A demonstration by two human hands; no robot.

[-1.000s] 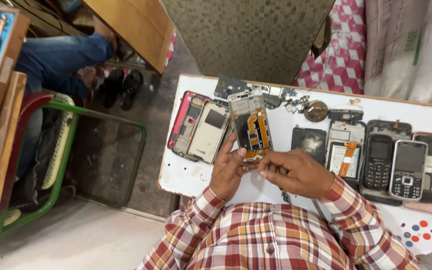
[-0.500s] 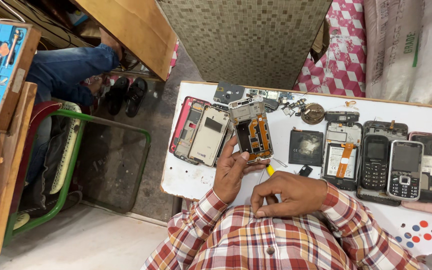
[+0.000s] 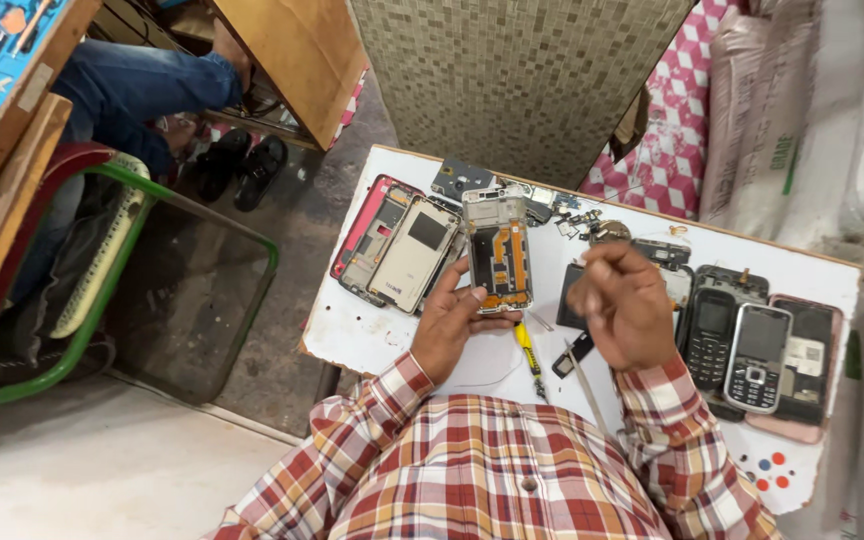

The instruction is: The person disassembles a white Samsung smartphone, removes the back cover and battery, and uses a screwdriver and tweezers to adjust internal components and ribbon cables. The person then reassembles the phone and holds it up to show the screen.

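A person in a plaid shirt is sitting over a small white table (image 3: 372, 335), seen from above. Everything is placed relative to the opened phone (image 3: 498, 250) with an orange ribbon cable lying near the table's middle. Left of it, two more stripped phone shells (image 3: 392, 245) are lying side by side. The left hand (image 3: 452, 320) is resting on the table, its fingers closed on the opened phone's lower edge and pinning it flat. Just below the phone, a yellow-handled screwdriver (image 3: 527, 350) is lying untouched. To the right, the right hand (image 3: 627, 305) is hovering above the table with fingertips pinched together; I cannot tell what, if anything, they are gripping. Farther right, several keypad phones (image 3: 752, 355) are lying in a row. The phone's back is already off and its insides are showing, so the work seems to be partway through.
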